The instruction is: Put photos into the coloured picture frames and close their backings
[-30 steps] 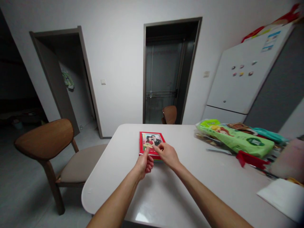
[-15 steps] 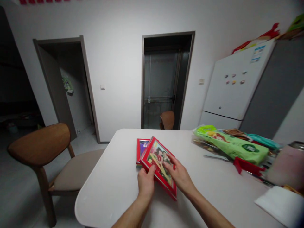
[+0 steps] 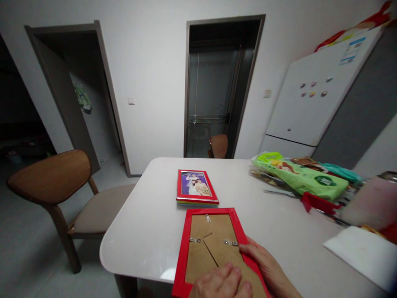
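A red picture frame (image 3: 183, 258) is turned back side up near the table's front edge, showing its brown backboard, metal clips and a dark slanted slit. My right hand (image 3: 268, 265) grips its right edge, thumb beside the right-hand clip. Over the lower backboard, my left hand (image 3: 221, 283) has its fingers curled against it; what lies under those fingers is hidden. Farther back, a red-framed photo (image 3: 197, 184) of several people lies face up on a small stack, with yellow and bluish edges beneath it. Neither hand touches that stack.
On the right of the white table (image 3: 139, 231) lie a green packet (image 3: 316, 178), a pale utensil (image 3: 279, 192), a red object (image 3: 319, 205), a pinkish container (image 3: 369, 203) and a white sheet (image 3: 362, 252). A wooden chair (image 3: 49, 178) stands at the left.
The picture frame has come off the stack toward me and been flipped from photo side to back side. The photo on the stack is now uncovered. Both hands have moved nearer with the frame.
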